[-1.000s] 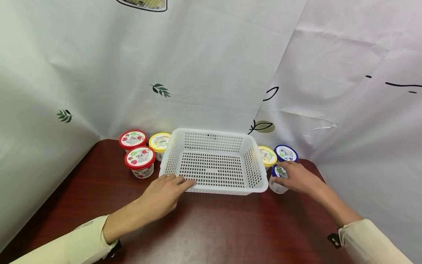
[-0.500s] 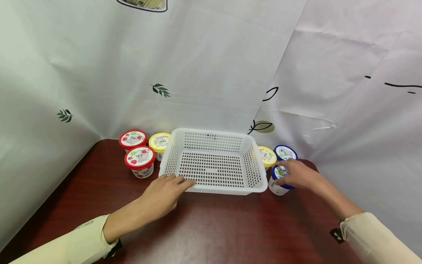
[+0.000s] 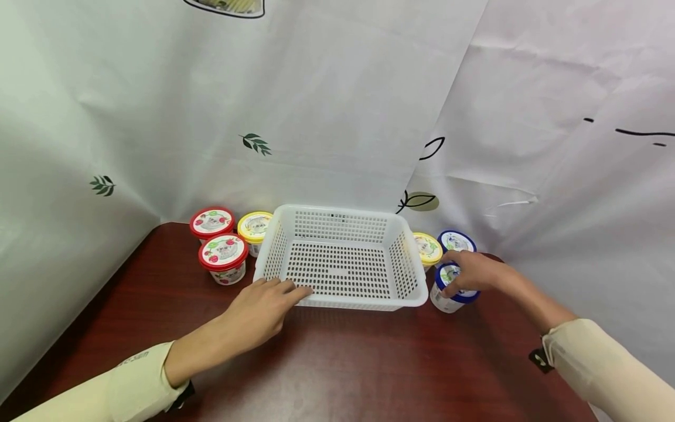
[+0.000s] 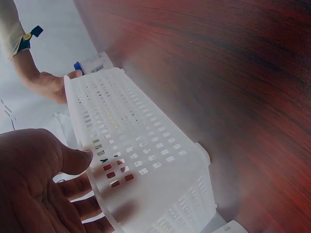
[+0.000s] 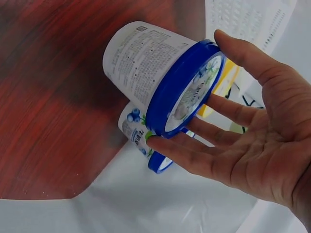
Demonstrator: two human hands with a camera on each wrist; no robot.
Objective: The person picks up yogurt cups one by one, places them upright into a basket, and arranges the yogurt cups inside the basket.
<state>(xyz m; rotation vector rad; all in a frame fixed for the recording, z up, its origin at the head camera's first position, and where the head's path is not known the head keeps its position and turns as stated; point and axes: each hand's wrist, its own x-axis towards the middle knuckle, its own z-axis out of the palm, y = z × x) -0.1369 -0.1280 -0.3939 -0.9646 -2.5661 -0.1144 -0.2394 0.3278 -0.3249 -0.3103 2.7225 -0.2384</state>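
Note:
A white plastic basket (image 3: 337, 269) with perforated sides stands in the middle of the dark red table. My left hand (image 3: 266, 310) holds its near-left rim; in the left wrist view the thumb (image 4: 77, 160) lies outside the wall and the fingers reach over behind it. On the right, my right hand (image 3: 477, 272) spans the lid of the nearer blue-lidded tub (image 3: 445, 300), with thumb and a finger at opposite edges of the lid in the right wrist view. A second blue-lidded tub (image 3: 456, 241) stands behind it, partly covered by the hand.
Two red-lidded tubs (image 3: 224, 258) and a yellow-lidded tub (image 3: 254, 227) stand left of the basket. Another yellow-lidded tub (image 3: 428, 248) is close against its right side. A white printed cloth (image 3: 337, 117) hangs behind the table.
My right hand has shifted slightly back over the nearer blue-lidded tub, and more of its lid shows. My left hand and the basket look unmoved.

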